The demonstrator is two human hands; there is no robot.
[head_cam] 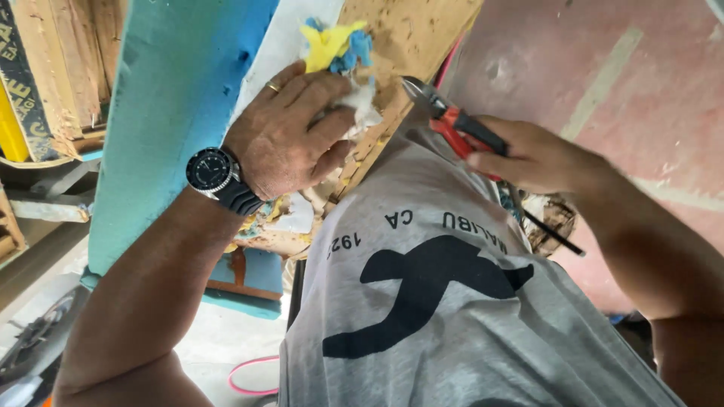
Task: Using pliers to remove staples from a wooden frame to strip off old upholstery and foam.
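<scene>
Red-handled pliers [452, 124] sit in the right hand [528, 154], whose fingers are wrapped tight round the handles. The metal tip points at the edge of a worn wooden board [407, 38], near the top middle of the view. The left hand [290, 136] lies flat just left of the tip, fingers spread and pressing on white stuffing [362, 102] and yellow and blue scraps [335, 45]. To do this well, the person should probably keep the left fingers back from the tip and hold the board firm. What the tip bites on is too small to see. The grey shirt [452, 316] hides the board's near end. A blue foam slab [173, 113] stands to the left, cut off at the top.
</scene>
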